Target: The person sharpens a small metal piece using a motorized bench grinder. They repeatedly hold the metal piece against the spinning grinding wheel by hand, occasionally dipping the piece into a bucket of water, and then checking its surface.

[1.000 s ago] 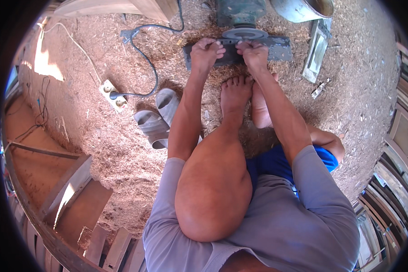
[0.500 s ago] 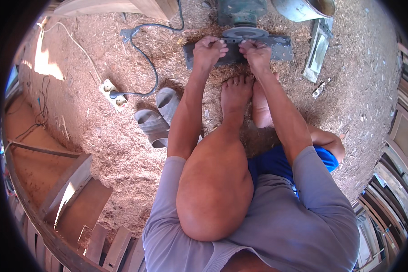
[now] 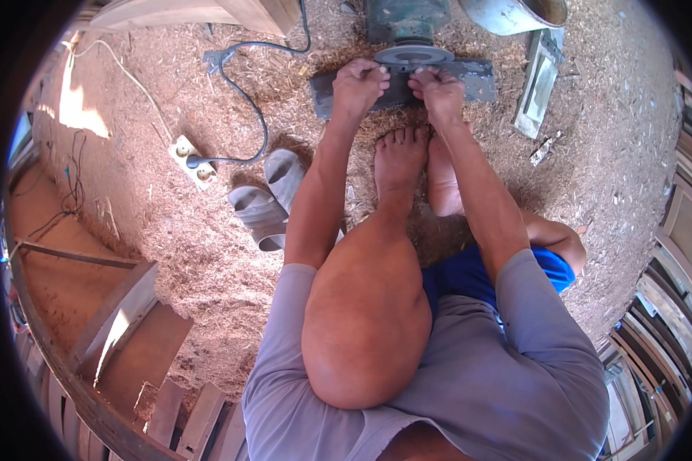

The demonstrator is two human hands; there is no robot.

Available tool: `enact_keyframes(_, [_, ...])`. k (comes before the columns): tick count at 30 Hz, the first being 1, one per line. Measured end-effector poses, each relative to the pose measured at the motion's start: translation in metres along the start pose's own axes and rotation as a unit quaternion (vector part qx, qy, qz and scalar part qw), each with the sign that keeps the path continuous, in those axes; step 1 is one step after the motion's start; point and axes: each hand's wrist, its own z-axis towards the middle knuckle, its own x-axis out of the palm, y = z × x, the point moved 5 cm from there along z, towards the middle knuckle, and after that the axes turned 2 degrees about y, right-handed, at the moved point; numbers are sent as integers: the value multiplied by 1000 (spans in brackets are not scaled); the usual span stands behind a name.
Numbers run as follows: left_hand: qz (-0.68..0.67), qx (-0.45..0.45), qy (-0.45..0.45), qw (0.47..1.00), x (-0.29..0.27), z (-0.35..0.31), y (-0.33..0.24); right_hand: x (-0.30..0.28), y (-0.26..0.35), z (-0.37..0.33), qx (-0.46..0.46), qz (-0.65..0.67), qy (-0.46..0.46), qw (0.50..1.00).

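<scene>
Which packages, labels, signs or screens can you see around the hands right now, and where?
None in view. The left hand and right hand rest on a grey disc over a dark grey base plate, both unmarked. A white power strip lies to the left on the sawdust.

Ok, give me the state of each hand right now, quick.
Left hand: curled, fingers down on the grey disc; whether it grips cannot be told.
Right hand: closed, pinching at the disc's near edge.
</scene>
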Motion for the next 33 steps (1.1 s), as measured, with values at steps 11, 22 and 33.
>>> enact_keyframes(11, [40,0,3,999,5,2,-1,-4,2,-1,6,26,-6,1000])
enact_keyframes(22, [82,-1,-3,997,14,3,-4,-13,6,1,11,16,-18,1000])
enact_keyframes(33, [8,9,2,1000,8,2,2,-7,7,0,4,-24,-17,1000])
